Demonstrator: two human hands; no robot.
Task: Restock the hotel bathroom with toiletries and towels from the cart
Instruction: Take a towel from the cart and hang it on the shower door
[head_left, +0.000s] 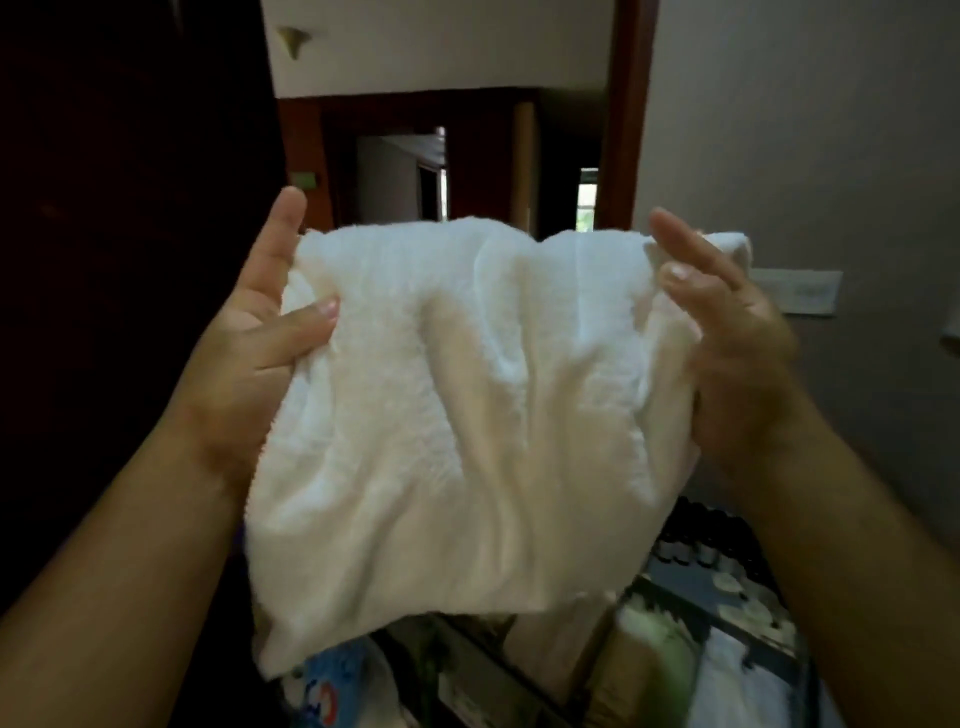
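One white towel (457, 415) hangs in mid-air between two hands, filling the centre of view. The left hand (260, 338), at nine o'clock, pinches the towel's edge, thumb on the front. The right hand (727, 338), at three o'clock and blurred, grips the opposite edge. At six o'clock the cart (691, 603) shows compartments. One at four o'clock holds small dark bottles (691, 551), too blurred to count. Another at five o'clock holds white cloth (737, 686).

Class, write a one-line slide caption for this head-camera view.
Left hand and right hand hold a white towel spread out above the stocked cart, facing a doorway.
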